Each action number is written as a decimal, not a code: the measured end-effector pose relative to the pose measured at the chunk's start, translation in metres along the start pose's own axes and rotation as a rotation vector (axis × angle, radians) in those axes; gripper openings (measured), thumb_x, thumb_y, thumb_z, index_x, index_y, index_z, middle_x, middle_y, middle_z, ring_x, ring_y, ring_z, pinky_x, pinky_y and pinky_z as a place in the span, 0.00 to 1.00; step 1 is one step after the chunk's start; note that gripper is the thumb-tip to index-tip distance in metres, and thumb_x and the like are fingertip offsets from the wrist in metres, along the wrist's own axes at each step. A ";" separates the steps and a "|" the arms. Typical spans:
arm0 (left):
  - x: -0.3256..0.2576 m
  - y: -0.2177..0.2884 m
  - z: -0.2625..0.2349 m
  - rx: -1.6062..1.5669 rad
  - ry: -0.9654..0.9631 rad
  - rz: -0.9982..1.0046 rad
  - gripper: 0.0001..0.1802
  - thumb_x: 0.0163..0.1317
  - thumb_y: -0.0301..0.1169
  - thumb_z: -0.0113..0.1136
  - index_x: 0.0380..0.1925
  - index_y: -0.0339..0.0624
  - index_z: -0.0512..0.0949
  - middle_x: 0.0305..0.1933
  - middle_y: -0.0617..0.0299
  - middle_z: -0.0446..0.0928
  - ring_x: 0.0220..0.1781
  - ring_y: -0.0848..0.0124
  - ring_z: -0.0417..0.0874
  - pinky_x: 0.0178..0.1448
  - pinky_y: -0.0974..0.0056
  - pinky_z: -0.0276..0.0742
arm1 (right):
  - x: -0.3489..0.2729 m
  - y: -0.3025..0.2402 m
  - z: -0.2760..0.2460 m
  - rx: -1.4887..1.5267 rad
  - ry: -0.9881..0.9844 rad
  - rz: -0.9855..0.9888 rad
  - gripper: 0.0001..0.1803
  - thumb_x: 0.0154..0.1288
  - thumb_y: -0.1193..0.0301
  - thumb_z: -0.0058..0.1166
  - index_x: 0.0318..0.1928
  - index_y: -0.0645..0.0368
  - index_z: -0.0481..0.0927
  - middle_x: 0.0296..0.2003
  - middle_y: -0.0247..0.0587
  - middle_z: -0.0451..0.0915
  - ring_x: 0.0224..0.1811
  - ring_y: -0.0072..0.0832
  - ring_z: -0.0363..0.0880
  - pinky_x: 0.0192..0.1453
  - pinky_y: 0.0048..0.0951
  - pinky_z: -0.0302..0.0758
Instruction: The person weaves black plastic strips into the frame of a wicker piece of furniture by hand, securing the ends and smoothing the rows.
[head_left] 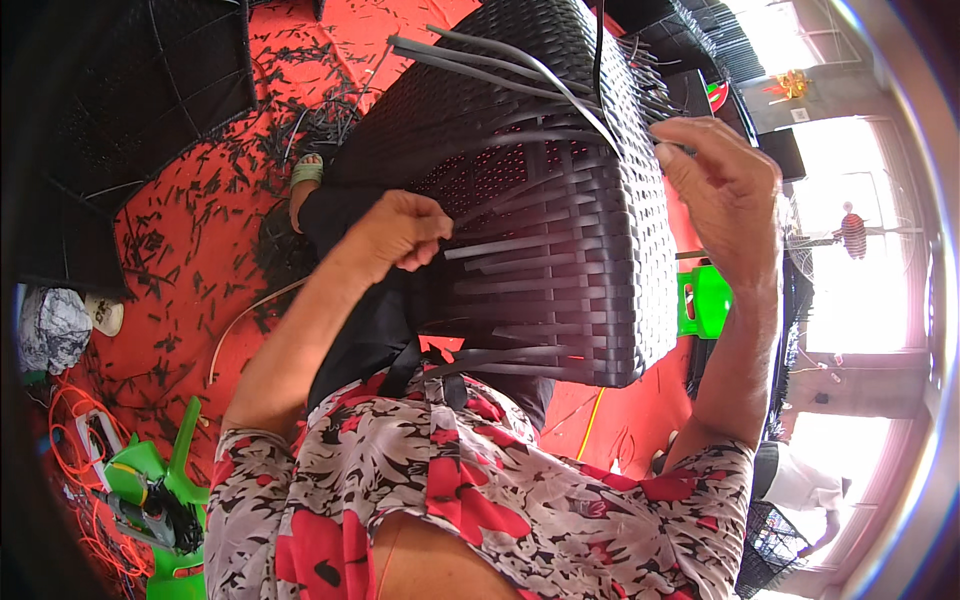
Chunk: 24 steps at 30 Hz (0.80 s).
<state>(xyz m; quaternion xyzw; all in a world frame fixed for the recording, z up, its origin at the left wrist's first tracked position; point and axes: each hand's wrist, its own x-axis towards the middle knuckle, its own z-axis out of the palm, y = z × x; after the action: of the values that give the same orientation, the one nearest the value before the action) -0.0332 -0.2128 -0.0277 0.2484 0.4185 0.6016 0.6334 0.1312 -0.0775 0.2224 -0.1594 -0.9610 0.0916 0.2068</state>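
Observation:
A dark woven plastic-rattan piece point(648, 260), box-like with a bent edge, rests across my lap. Loose flat rattan strips point(515, 247) stick out from its weave toward the left, and a few longer strips point(490, 70) rise near its far end. My left hand point(405, 235) is closed in a pinch among the strip ends; what its fingertips hold is not clear. On the right side of the weave, my right hand point(725, 185) pinches a dark rattan strip between thumb and forefinger, close to the woven edge.
Strip offcuts point(190, 220) litter the red floor. Dark woven furniture point(130, 110) stands at left. A green stool point(180, 460) with tools on it and an orange cord point(65, 430) lie lower left. Another green stool point(708, 302) is behind the piece. A person point(805, 480) works at right.

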 end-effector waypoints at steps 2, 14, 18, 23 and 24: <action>0.005 -0.007 0.014 0.161 0.327 0.226 0.07 0.61 0.28 0.56 0.29 0.34 0.77 0.19 0.60 0.75 0.18 0.73 0.75 0.20 0.70 0.67 | -0.002 0.001 0.003 -0.001 -0.022 0.048 0.06 0.55 0.79 0.60 0.35 0.63 0.82 0.26 0.35 0.79 0.21 0.16 0.67 0.26 0.21 0.66; -0.031 0.061 0.077 0.162 0.509 0.891 0.08 0.60 0.26 0.63 0.38 0.37 0.79 0.26 0.68 0.77 0.25 0.83 0.74 0.29 0.76 0.69 | 0.016 0.016 0.028 -0.005 -0.087 -0.029 0.10 0.54 0.73 0.58 0.37 0.64 0.80 0.25 0.45 0.79 0.27 0.36 0.78 0.35 0.35 0.74; -0.022 0.066 0.082 0.225 0.396 0.654 0.06 0.64 0.27 0.56 0.35 0.38 0.81 0.27 0.66 0.78 0.25 0.81 0.76 0.29 0.75 0.69 | 0.023 0.026 0.018 0.511 -0.194 0.200 0.08 0.56 0.76 0.60 0.37 0.64 0.81 0.24 0.31 0.79 0.24 0.13 0.73 0.26 0.18 0.68; 0.020 0.073 0.084 0.740 0.394 0.866 0.07 0.61 0.22 0.54 0.36 0.35 0.81 0.34 0.61 0.78 0.36 0.73 0.78 0.40 0.68 0.72 | 0.022 0.028 0.020 0.753 -0.108 0.099 0.08 0.58 0.75 0.63 0.38 0.65 0.82 0.29 0.29 0.81 0.28 0.11 0.73 0.28 0.14 0.68; 0.021 0.073 0.087 0.773 0.389 0.781 0.07 0.59 0.22 0.55 0.36 0.33 0.80 0.37 0.57 0.76 0.42 0.66 0.77 0.47 0.66 0.70 | 0.020 0.033 0.024 0.742 -0.072 0.050 0.08 0.57 0.75 0.64 0.37 0.65 0.83 0.30 0.30 0.81 0.28 0.11 0.74 0.28 0.13 0.68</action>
<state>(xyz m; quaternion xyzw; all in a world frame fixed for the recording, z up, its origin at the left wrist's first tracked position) -0.0028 -0.1644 0.0733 0.4824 0.5936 0.6289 0.1394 0.1125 -0.0424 0.2004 -0.0937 -0.8648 0.4442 0.2144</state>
